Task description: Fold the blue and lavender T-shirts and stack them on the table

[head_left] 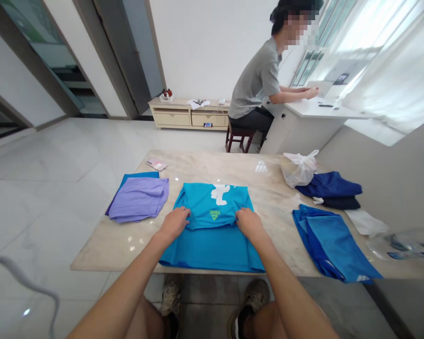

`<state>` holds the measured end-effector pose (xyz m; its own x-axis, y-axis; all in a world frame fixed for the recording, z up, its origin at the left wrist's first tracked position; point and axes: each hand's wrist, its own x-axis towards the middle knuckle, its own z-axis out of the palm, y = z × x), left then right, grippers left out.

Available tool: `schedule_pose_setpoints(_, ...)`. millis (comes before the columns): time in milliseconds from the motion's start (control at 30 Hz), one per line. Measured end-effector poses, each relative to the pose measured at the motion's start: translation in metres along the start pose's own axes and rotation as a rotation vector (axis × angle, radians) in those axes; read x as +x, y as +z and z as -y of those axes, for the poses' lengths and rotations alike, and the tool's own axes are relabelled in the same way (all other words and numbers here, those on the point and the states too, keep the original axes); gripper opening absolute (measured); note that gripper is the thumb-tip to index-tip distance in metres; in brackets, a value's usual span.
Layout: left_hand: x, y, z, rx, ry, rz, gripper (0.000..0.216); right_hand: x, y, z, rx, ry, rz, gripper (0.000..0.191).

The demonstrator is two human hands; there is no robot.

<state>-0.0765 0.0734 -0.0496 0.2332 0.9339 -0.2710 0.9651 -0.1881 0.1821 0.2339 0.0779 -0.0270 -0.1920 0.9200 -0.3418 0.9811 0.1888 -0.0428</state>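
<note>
A bright blue t-shirt [212, 221] with a white figure and a small green logo lies partly folded on the marble table [102, 245] in front of me. My left hand [175, 222] grips the shirt's folded edge on its left side, fingers curled on the cloth. My right hand [249, 222] grips the same folded edge on the right side. Both hands rest on the shirt, about level with the green logo.
A folded purple garment [139, 198] on a blue one lies left. Blue garments [334, 242] hang over the right front edge; dark navy clothes [330, 188], a white plastic bag [298, 169] and clear wrappers [392, 242] sit right. A phone [156, 164] lies far left. Another person [257, 89] sits at a desk behind.
</note>
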Motion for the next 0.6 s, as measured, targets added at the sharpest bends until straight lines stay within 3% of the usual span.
schedule_pose_setpoints(200,-0.020,-0.004,0.003,-0.077,0.067,0.034,0.048,-0.021,-0.008,-0.001,0.067,0.082,-0.008,0.032)
schedule_pose_setpoints(433,-0.025,-0.001,-0.015,-0.027,-0.010,-0.003,0.023,-0.043,-0.007,-0.005,0.123,0.138,-0.028,0.036)
schedule_pose_setpoints(600,-0.025,-0.012,-0.017,-0.012,-0.054,-0.032,0.022,-0.043,-0.012,-0.004,0.134,0.142,0.002,0.033)
